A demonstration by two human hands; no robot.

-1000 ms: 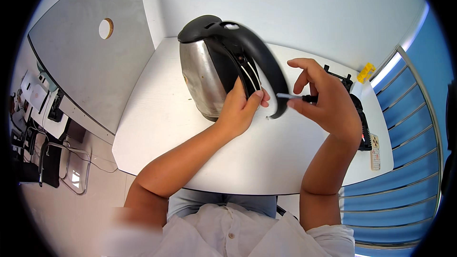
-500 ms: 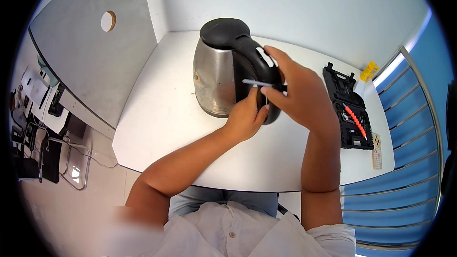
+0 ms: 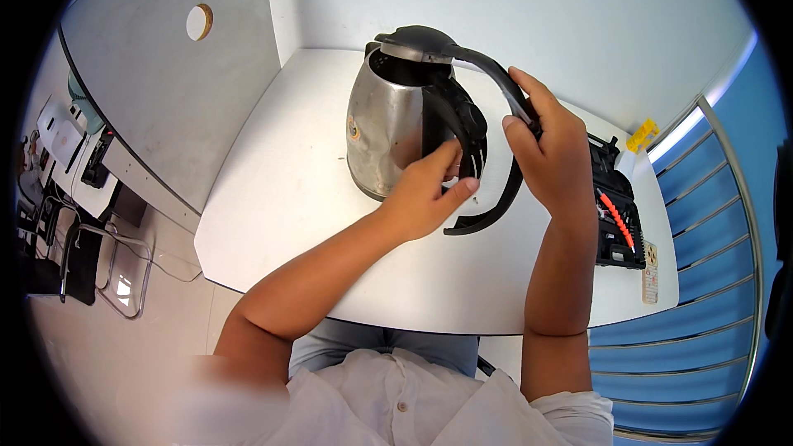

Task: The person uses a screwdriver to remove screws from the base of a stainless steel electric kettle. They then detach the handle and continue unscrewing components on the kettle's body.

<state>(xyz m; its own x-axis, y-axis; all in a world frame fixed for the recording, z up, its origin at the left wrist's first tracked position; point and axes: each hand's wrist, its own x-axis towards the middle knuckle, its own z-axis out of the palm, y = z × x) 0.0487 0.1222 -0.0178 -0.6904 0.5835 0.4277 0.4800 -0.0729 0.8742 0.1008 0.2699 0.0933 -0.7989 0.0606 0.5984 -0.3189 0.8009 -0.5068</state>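
A steel electric kettle [image 3: 384,136] stands upright on the white table. My left hand [image 3: 429,186] wraps round the inner part of its black handle, its fingers partly hidden behind it. My right hand [image 3: 549,136] grips the curved black handle cover [image 3: 496,74], which stands away from the kettle to the right, its lower end hanging over the table. The black lid [image 3: 417,37] at the cover's upper end is raised and tilted above the kettle's mouth, so the dark inside shows. White strips, perhaps wires, show in the bared handle.
To the right lies an open black tool case [image 3: 615,206] with an orange flexible shaft [image 3: 615,221] in it. A pale remote control [image 3: 651,272] and a yellow object [image 3: 643,135] are close by. A metal railing [image 3: 727,281] runs past the table's right side; a grey panel [image 3: 165,91] stands left.
The handle cover has come away from the kettle's handle and moved right in my right hand. The lid has risen with it. The thin pale strip at the handle is no longer in sight.
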